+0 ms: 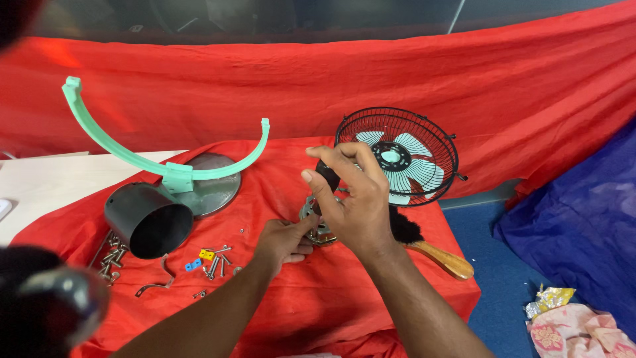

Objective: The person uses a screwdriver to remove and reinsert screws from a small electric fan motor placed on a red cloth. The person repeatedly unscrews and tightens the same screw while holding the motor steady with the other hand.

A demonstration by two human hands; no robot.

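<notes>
Metal motor part (322, 229) half hidden by right hand (354, 199), fingers of both hands pinching it.

Both hands — left hand (283, 240), right hand (351, 195) — grip a metal motor part (318, 229) beside the caged fan (397, 157).

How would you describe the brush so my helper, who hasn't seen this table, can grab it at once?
Start at the black fan cage standing at the back of the red cloth. Just in front of it, by the right hand, lies the brush: black bristles and a glossy wooden handle pointing toward the table's right edge. Nothing else there is wooden.
</notes>
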